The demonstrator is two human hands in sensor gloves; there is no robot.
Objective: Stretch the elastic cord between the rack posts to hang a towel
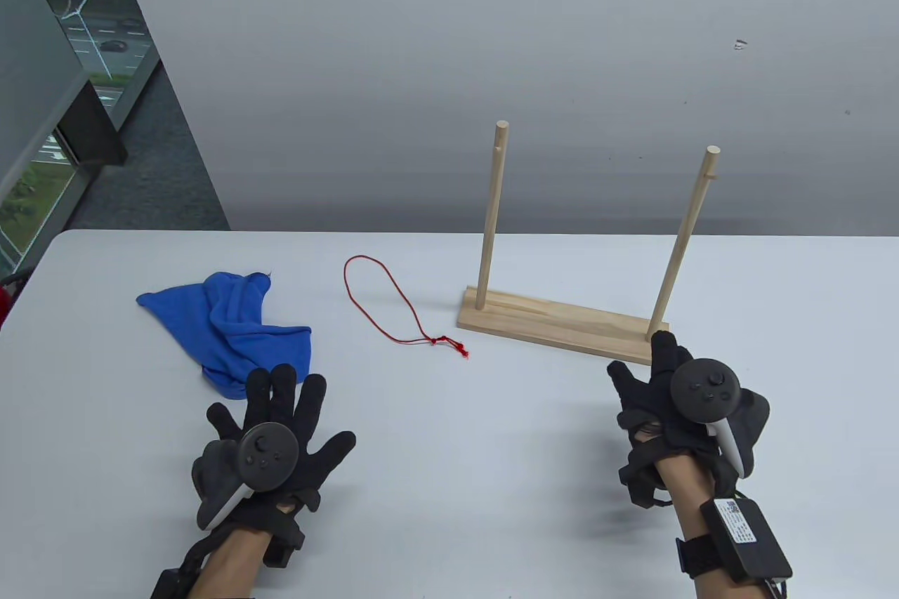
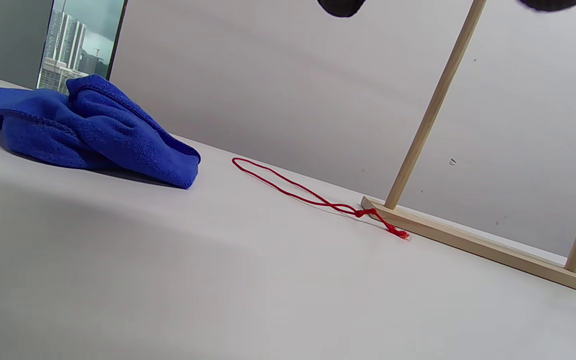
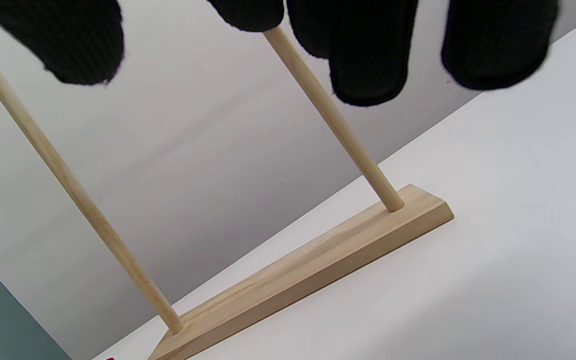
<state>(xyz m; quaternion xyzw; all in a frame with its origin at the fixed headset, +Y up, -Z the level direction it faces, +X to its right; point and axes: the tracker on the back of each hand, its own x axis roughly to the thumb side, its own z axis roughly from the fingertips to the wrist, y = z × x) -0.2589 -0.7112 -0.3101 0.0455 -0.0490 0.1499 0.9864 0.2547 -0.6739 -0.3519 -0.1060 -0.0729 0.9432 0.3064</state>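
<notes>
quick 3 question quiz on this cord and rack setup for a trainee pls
1. True or false: the red cord is already looped over a rack post.
2. Which lies nearest the left hand? A) blue towel B) rack base C) cord
3. Fill in: the right hand holds ____.

Key:
1. False; it lies slack on the table between towel and rack.
2. A
3. Nothing; its fingers hang free near the rack's right end.

Left hand (image 1: 270, 448) flat, fingers spread; right hand (image 1: 678, 409) empty, fingers seemingly loosely extended.
</notes>
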